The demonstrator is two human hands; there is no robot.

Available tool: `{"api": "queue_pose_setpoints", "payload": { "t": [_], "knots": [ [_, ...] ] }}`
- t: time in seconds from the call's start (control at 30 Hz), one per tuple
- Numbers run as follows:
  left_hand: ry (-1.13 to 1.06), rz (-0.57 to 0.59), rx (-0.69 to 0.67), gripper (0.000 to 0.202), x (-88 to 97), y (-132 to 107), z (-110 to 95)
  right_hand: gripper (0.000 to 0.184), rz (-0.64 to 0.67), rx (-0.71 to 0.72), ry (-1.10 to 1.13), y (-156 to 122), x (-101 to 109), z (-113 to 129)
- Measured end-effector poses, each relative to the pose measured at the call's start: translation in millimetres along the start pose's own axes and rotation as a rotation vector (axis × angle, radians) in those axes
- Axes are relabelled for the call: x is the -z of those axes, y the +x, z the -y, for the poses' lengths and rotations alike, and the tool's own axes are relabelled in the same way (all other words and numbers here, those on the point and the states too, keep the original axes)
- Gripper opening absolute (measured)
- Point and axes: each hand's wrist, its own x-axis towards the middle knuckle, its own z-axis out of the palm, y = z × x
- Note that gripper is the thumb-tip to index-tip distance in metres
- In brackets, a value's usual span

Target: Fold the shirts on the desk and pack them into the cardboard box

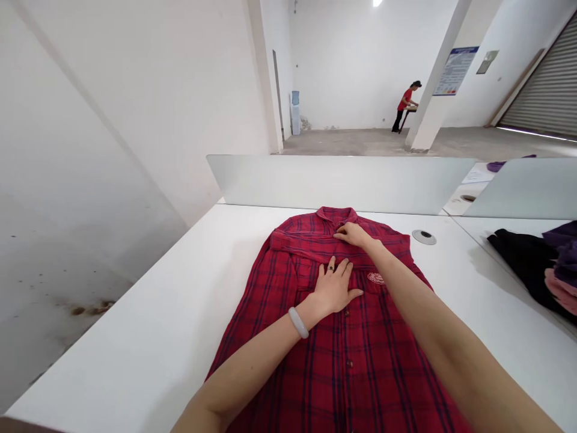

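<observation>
A red and navy plaid shirt lies front up on the white table, its collar pointing away from me. One sleeve is laid across the chest. My left hand rests flat on the chest below that sleeve, fingers spread, with a ring and a pale bangle on the arm. Just under the collar, my right hand is closed, fingertips pinched at the shirt cloth by the sleeve's upper edge. A light embroidered patch shows beside my right forearm. The shirt's lower end runs out of view.
A frosted divider stands along the far edge of the white table. A round cable grommet sits right of the shirt. Dark, purple and pink clothes lie at the right. Beyond, a person in red stands at a small table.
</observation>
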Motion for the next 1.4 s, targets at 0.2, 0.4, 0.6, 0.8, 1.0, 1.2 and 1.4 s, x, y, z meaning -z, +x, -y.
{"api": "queue_pose_setpoints", "payload": {
  "t": [0.2, 0.4, 0.6, 0.8, 1.0, 1.2, 1.4],
  "knots": [
    [-0.032, -0.034, -0.005, 0.07, -9.8, 0.3, -1.1, 0.017, -0.034, -0.017, -0.023, 9.3, -17.0, 2.5],
    [-0.039, 0.0, -0.013, 0.073, -4.2, 1.3, -0.4, 0.022, -0.109, -0.075, -0.034, 1.8, -18.3, 5.7],
    [-0.011, -0.019, -0.066, 0.07, 19.4, -27.7, 17.3, 0.027, -0.214, 0.012, -0.08, -45.2, -5.5, 7.7],
    [0.069, -0.081, 0.163, 0.056, 48.0, -116.5, 73.8, 0.018, -0.227, 0.203, -0.053, -102.8, -8.8, 12.4],
    [0.005, -0.044, 0.566, 0.051, 49.3, -185.5, 116.0, 0.019, -0.24, 0.301, 0.006, -84.3, -14.5, 57.7],
    [-0.225, -0.09, 0.633, 0.024, 42.7, -189.4, 126.7, 0.026, -0.208, 0.402, 0.041, -37.3, -32.2, 117.3],
    [-0.272, -0.273, 0.813, 0.025, 62.6, -178.4, 196.7, 0.036, -0.198, 0.416, 0.028, -25.4, -62.3, 125.7]
  ]
}}
